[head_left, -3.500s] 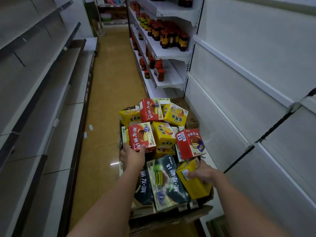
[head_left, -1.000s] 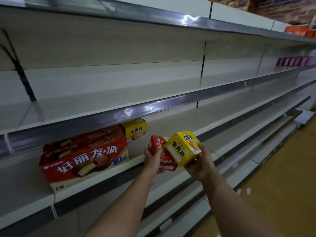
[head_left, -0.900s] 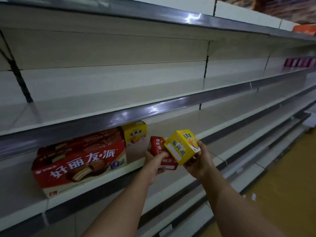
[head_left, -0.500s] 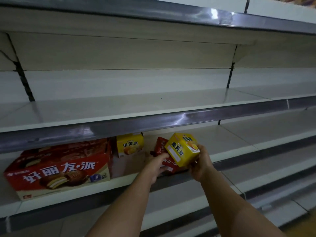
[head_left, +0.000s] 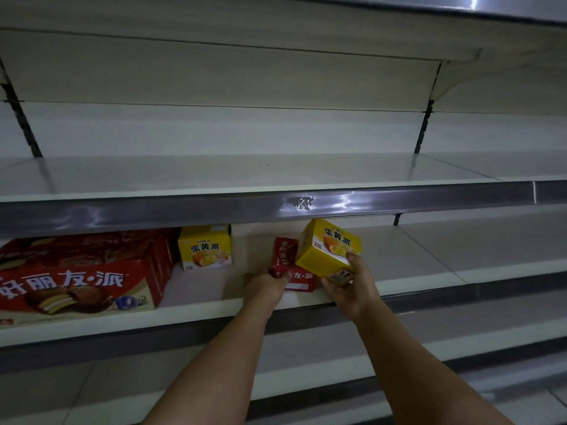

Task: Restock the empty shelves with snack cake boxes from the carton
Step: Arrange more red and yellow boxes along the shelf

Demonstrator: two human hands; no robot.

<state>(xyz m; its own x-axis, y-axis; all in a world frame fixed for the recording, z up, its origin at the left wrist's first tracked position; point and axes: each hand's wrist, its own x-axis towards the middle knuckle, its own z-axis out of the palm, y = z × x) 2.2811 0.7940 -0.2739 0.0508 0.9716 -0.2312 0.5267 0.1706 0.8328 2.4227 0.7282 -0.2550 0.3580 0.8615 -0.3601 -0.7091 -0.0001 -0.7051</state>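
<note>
Left hand (head_left: 270, 285) is gripping a small red box (head_left: 291, 268) sitting on the shelf (head_left: 414, 256), while the right hand (head_left: 349, 286) is pinching a tilted yellow box (head_left: 329, 248) just beside it, right of the shelved yellow box (head_left: 205, 248).

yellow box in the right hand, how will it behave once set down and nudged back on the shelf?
The yellow box looks like stiff carton with flat faces, so it should probably slide, not roll. The right hand holds it one-handed, tilted, suggesting it is light. Glossy print over the smooth shelf may let it skid or twist.
</note>
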